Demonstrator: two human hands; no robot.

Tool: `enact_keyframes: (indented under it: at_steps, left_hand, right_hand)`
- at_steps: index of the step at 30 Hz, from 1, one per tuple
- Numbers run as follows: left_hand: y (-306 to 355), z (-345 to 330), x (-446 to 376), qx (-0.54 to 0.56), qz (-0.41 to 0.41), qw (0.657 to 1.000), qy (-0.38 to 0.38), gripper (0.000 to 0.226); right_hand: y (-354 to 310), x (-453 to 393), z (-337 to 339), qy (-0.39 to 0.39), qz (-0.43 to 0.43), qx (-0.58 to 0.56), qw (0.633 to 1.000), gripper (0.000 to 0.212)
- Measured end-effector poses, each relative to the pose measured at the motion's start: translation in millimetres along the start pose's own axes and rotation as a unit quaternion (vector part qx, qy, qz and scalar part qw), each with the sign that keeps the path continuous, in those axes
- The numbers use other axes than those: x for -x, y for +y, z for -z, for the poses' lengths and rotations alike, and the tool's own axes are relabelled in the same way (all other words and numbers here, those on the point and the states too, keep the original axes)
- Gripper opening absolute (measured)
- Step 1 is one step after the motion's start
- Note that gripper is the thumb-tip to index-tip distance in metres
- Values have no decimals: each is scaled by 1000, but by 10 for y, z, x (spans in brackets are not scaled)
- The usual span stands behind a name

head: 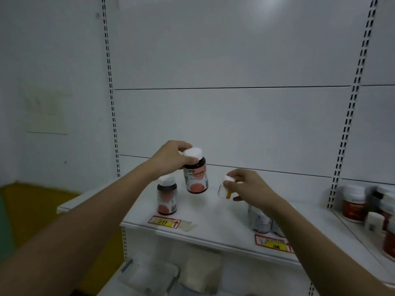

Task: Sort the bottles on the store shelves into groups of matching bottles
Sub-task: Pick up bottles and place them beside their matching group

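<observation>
Two bottles are in hand above the white shelf (213,218). Left hand (171,158) holds a dark bottle with a pink label (195,177) by its white cap, fingers curled over the top, thumb against the neck; the bottle hangs clear of the shelf, slightly tilted. A matching dark bottle (166,197) stands upright just below and to its left, near the shelf's front edge behind a yellow price tag (164,221). In my judgement the held bottle is being brought beside this one to form a group.

Right hand (248,186) pinches a small white bottle (224,189) between thumb and fingertips, lifted off the shelf and tilted. Its label is too blurred to read beyond a yellow-red mark. It matches neither dark bottle, so it is probably bound for another group.

Pale-labelled bottles (259,221) stand near the front edge, partly hidden by the right forearm, behind a second price tag (272,243). Red-labelled bottles (353,207) stand on the neighbouring shelf, well apart.
</observation>
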State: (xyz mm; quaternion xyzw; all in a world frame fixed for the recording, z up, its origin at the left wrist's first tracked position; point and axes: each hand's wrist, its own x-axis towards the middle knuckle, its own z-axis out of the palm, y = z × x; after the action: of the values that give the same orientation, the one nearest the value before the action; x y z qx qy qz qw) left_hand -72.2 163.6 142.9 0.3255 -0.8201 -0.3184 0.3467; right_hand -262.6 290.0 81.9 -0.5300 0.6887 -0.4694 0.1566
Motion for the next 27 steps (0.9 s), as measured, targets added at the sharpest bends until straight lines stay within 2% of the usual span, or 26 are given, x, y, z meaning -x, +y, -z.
enact_keyframes:
  at_steps: [3, 7, 11, 15, 27]
  left_hand:
    - [-148, 51, -48, -22, 2, 1000, -20, 41]
    - [-350, 89, -162, -74, -24, 995, -59, 49]
    - [-558, 101, -281, -102, -45, 989, -93, 50]
    - [-745, 55, -372, -120, -56, 983, -125, 51]
    - [-933, -28, -530, -204, -90, 954, -200, 52]
  right_hand:
    - [242, 19, -369, 16, -7, 65, 998, 21]
    - [490, 47, -831, 15, -40, 83, 996, 21]
    - [624, -21, -1112, 62, -48, 96, 992, 18]
    - [737, -56, -1248, 114, -38, 134, 984, 18]
    - [800, -96, -1304, 137, -35, 178, 974, 20]
